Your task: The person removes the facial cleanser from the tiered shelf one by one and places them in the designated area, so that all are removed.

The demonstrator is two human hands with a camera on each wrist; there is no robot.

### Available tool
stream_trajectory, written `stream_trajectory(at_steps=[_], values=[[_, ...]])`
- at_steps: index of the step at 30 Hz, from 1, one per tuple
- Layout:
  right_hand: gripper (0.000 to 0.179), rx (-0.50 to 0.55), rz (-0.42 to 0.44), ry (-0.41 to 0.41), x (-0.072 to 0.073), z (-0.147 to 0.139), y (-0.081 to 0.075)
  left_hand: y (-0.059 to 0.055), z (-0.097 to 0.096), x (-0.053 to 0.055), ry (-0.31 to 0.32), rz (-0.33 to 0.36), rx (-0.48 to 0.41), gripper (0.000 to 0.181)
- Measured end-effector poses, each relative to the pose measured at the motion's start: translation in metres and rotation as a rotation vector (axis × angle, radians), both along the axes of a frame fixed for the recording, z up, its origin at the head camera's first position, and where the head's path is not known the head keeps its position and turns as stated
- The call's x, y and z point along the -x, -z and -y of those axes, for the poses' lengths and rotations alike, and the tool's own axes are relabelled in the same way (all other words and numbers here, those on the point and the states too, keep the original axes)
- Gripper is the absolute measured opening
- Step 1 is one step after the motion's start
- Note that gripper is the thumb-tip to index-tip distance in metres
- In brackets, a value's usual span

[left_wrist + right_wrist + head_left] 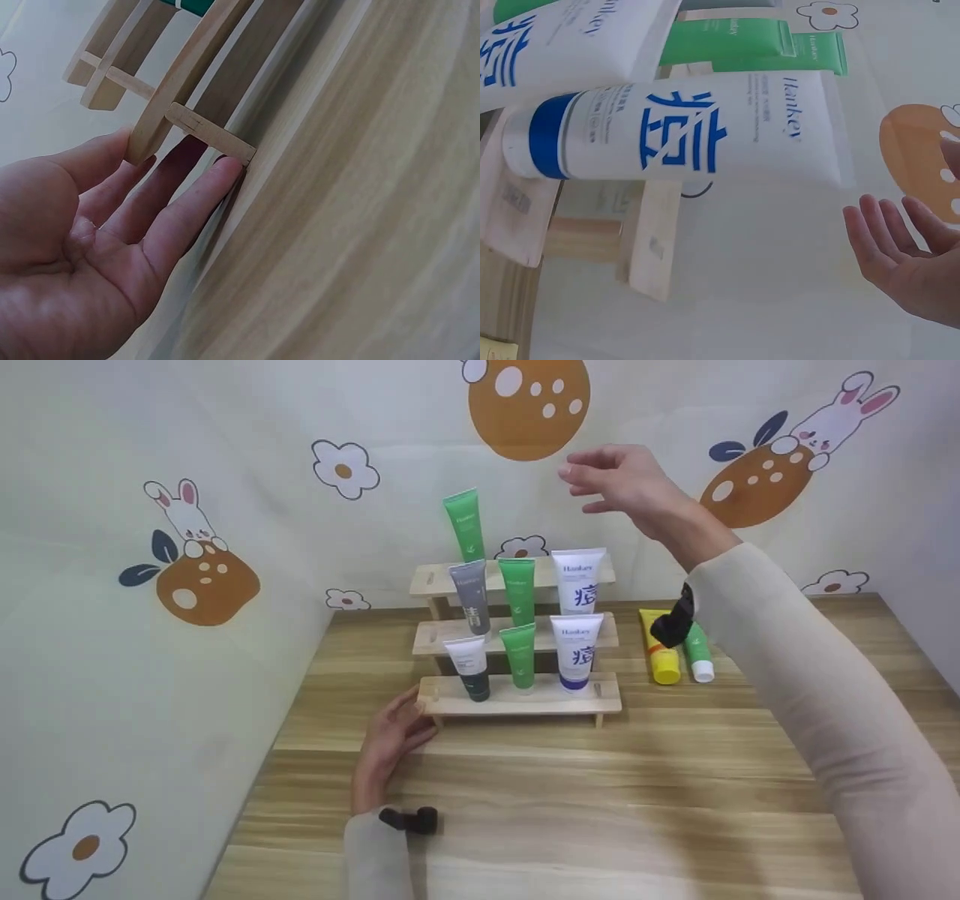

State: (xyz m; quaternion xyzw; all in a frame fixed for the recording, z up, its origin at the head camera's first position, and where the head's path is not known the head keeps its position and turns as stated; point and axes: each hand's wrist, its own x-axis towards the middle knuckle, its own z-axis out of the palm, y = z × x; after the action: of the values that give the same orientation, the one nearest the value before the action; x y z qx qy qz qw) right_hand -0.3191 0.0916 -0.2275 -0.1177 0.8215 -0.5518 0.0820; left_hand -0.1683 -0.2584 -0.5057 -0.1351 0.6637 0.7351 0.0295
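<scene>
A three-tier wooden display rack (517, 703) carries several squeeze tubes standing on their caps. On its top tier, a green tube (466, 525) leans at the left. The middle tier holds a grey tube (470, 596), a green tube (517, 589) and a white tube (577, 580). Along the bottom are a white-and-dark-green tube (471, 667), a green tube (519, 658) and a white tube with blue cap (576, 652). My left hand (97, 232) grips the bottom shelf's left end, thumb against the board, fingers by the leg. Raised above the rack's right side, my right hand (619, 484) holds nothing, fingers loosely bent.
To the right of the rack, a yellow tube (663, 656) and a green tube with a white cap (700, 652) lie on the wood-grain table (525, 810). A pale wall covering (405, 405) with rabbit and flower prints rises behind and at the left.
</scene>
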Motion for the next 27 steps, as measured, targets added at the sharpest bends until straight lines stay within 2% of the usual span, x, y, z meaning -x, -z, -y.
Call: stream_trajectory(at_steps=[6, 10, 14, 21, 27], values=[[0.061, -0.028, -0.051, -0.043, -0.002, 0.028, -0.012, 0.0, 0.001, -0.001, 0.005, 0.004, -0.002, 0.049], [0.059, -0.003, -0.051, -0.077, -0.004, 0.043, -0.014, -0.001, 0.001, -0.001, -0.002, 0.001, -0.009, 0.049], [0.057, 0.043, -0.021, -0.098, -0.002, 0.054, -0.011, -0.001, 0.001, 0.0, -0.006, 0.005, -0.011, 0.05], [0.057, 0.059, 0.014, -0.106, 0.008, 0.072, 0.0, -0.002, 0.001, 0.0, -0.016, 0.036, 0.016, 0.048], [0.054, 0.061, 0.017, -0.1, 0.015, 0.084, 0.006, 0.0, 0.0, 0.0, 0.006, -0.001, -0.004, 0.049]])
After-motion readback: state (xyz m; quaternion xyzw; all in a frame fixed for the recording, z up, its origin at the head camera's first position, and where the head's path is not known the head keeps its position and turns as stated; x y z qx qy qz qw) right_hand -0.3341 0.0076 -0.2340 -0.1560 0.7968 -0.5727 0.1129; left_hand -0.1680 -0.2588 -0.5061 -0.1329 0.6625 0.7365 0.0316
